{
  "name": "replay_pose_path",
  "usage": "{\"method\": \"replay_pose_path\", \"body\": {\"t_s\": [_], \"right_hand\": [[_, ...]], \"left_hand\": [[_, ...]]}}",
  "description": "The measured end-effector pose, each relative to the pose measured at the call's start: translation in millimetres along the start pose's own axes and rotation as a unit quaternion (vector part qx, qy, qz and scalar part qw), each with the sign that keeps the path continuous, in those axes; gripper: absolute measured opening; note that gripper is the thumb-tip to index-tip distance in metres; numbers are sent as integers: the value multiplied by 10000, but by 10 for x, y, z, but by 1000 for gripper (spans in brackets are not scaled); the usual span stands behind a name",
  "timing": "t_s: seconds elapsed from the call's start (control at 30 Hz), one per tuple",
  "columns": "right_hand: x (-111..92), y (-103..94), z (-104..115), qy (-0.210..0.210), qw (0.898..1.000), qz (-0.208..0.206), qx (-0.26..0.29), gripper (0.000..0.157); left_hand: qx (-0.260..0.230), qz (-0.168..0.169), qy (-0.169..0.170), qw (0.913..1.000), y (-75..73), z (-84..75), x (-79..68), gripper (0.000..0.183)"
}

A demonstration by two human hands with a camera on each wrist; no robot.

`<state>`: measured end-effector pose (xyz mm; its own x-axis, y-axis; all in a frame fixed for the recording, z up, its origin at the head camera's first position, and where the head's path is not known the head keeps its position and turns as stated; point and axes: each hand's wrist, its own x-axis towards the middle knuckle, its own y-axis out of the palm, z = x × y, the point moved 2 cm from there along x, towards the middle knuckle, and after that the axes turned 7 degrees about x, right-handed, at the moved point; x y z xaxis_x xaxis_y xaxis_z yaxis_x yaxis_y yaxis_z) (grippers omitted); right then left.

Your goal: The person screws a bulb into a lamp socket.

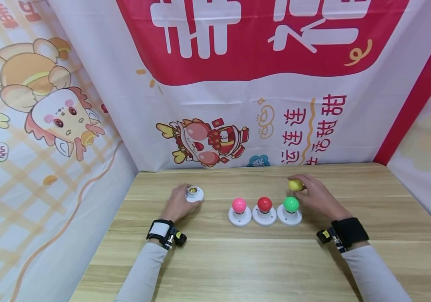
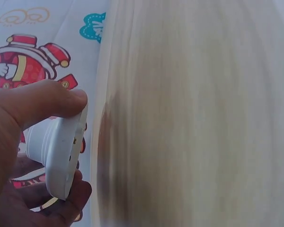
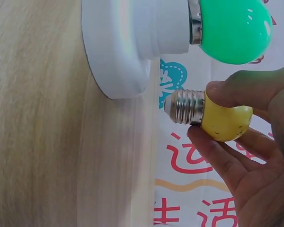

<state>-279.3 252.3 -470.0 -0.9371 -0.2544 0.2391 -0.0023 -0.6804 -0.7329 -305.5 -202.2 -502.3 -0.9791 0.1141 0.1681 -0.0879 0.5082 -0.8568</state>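
My left hand [image 1: 178,203] grips a white round lamp holder [image 1: 195,195] by its rim; its brass-coloured socket faces up with no bulb in it. In the left wrist view the lamp holder [image 2: 64,151] is held between thumb and fingers, its flat base raised off the table. My right hand [image 1: 319,195] pinches a yellow light bulb [image 1: 296,185] by its globe. The right wrist view shows that bulb's metal screw thread [image 3: 187,107] bare, pointing away from the palm. Just beside the right hand stands a green bulb [image 1: 291,204] in a white lamp holder [image 1: 289,218].
Left of the green bulb, a red bulb [image 1: 265,204] and a pink bulb [image 1: 239,205] stand upright in white holders, in one row. The wooden table [image 1: 253,264] ends at the back against a printed cloth [image 1: 215,96]. Another patterned cloth [image 1: 98,201] hangs along the left side.
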Motion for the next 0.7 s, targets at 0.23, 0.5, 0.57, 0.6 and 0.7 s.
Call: {"method": "replay_pose_path", "body": {"t_s": [0.23, 0.5, 0.57, 0.6, 0.7], "right_hand": [[-12, -19, 44, -85, 10000, 37, 6, 47], [-1, -11, 77, 24, 10000, 30, 7, 47], [-3, -14, 83, -4, 10000, 22, 6, 48], [-3, -17, 86, -25, 10000, 13, -2, 48], [-4, -27, 97, -66, 10000, -25, -48, 48]], "left_hand": [[-102, 64, 85, 9999, 44, -126, -41, 72], [-208, 87, 252, 9994, 103, -255, -93, 71], [-231, 118, 261, 9993, 119, -276, -104, 71], [-228, 132, 255, 9993, 126, -289, -109, 71], [-219, 154, 300, 9992, 143, -328, -126, 72]]}}
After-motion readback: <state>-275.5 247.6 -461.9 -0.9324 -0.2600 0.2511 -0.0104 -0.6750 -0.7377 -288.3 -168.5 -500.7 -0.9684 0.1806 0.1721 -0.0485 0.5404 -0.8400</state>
